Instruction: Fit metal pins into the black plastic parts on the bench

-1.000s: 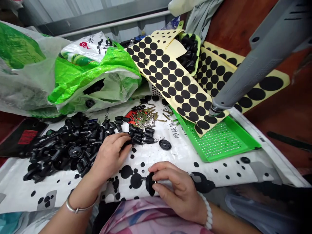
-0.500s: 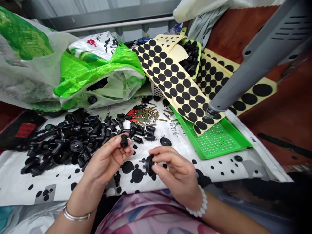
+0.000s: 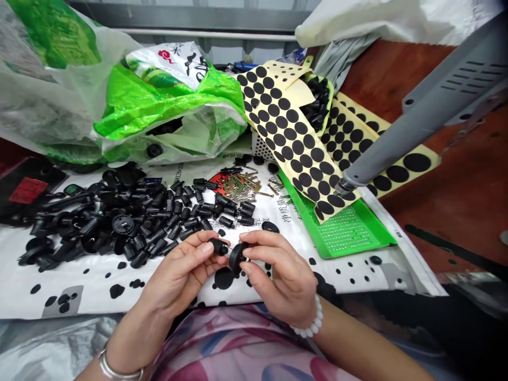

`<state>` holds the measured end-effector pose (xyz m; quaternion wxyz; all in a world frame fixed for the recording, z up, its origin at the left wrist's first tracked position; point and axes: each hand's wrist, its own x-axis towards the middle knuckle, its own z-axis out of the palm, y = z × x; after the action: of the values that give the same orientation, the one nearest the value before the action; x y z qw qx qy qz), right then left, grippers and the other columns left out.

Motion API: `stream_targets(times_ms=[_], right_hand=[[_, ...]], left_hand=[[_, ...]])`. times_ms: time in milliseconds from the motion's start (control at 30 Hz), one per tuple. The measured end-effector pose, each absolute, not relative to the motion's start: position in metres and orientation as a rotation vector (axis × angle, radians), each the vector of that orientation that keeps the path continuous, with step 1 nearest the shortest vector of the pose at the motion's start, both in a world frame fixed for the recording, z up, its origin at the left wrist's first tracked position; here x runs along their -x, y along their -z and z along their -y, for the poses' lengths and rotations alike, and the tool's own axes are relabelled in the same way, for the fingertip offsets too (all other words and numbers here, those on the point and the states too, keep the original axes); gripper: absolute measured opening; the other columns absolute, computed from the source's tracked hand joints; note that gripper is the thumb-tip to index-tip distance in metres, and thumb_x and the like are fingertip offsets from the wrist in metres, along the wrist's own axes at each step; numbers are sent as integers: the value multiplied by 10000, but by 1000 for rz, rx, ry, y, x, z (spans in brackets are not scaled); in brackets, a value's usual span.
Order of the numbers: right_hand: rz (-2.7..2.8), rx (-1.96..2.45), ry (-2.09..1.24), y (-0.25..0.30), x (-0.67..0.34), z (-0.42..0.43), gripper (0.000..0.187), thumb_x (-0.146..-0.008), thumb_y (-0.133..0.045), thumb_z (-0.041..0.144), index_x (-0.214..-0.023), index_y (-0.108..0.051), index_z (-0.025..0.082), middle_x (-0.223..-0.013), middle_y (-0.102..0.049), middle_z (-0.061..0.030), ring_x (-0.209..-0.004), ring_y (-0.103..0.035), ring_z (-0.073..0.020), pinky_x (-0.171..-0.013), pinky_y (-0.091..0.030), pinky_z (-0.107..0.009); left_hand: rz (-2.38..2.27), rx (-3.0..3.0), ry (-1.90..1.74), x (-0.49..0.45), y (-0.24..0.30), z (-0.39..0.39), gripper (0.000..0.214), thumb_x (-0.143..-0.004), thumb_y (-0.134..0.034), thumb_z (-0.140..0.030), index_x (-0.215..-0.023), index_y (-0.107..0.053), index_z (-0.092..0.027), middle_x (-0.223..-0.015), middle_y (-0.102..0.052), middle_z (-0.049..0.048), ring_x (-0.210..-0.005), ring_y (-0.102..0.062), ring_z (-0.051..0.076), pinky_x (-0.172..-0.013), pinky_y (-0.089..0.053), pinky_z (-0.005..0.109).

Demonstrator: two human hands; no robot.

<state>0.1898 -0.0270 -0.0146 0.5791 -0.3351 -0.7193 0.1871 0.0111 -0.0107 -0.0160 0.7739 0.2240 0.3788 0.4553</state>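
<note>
Between thumb and fingers my left hand (image 3: 184, 275) grips a small black ribbed plastic cylinder (image 3: 217, 246), its end turned to the right. My right hand (image 3: 280, 275) pinches a round black plastic disc part (image 3: 237, 258) with a thin metal pin pointing left. Pin and cylinder end meet or nearly meet; I cannot tell whether the pin is inside. Beyond my left hand lies a heap of black plastic parts (image 3: 123, 225), with similar loose cylinders (image 3: 228, 221) along its right side. Flat brass-coloured metal strips (image 3: 246, 185) are scattered behind them.
A grey electric screwdriver (image 3: 381, 137) slants in from the upper right over a green perforated tray (image 3: 349, 238). Sheets of round black stickers (image 3: 291, 137) lean across the tray. A green and white plastic bag (image 3: 170, 111) stands at the back left; a single black disc (image 3: 270, 226) lies mid-table.
My hands have come together, bringing the cylinder beside the disc part's pin. The cylinder has tipped from upright to lying sideways. The whole view has shifted slightly.
</note>
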Motion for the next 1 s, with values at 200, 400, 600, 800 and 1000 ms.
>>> stream_targets(times_ms=[200, 400, 600, 800, 1000], right_hand=[[1734, 747, -486, 13, -191, 28, 218, -807, -576, 63, -993, -599, 175, -1025, -651, -121, -961, -637, -198, -799, -558, -342], [1904, 610, -446, 10, -197, 26, 257, -815, -541, 44, -1039, -566, 168, -1066, -652, -133, -1004, -628, -189, -846, -546, -332], [1899, 667, -577, 13, -195, 25, 203, -830, -547, 70, -1001, -580, 173, -1046, -658, -120, -985, -633, -179, -827, -549, -317], [2011, 740, -594, 16, -198, 19, 188, -862, -540, 141, -1042, -591, 123, -1069, -649, -153, -1020, -615, -192, -867, -530, -326], [2353, 726, -300, 8, -206, 14, 314, -934, -439, 223, -1202, -523, 82, -1029, -650, -153, -960, -627, -193, -799, -544, -294]], left_hand=[[-789, -578, -995, -5, 18, 16, 237, -694, -763, -196, -919, -690, -174, -834, -740, 35, -715, -698, 126, -704, -551, 180], [-722, -628, -940, -1, 20, 17, 218, -689, -767, -217, -894, -696, -194, -794, -735, 16, -652, -695, 122, -653, -551, 183], [-769, -895, -899, -1, 25, 23, 194, -733, -724, -248, -915, -685, -195, -697, -697, 3, -640, -650, 108, -641, -514, 180], [-1109, -1625, -742, 6, 30, 23, 231, -819, -598, -264, -1036, -673, -235, -818, -702, 11, -696, -635, 146, -650, -491, 218], [-1088, -1861, -759, 6, 22, 23, 200, -858, -529, -232, -1001, -669, -224, -757, -686, 3, -637, -614, 134, -607, -471, 212]])
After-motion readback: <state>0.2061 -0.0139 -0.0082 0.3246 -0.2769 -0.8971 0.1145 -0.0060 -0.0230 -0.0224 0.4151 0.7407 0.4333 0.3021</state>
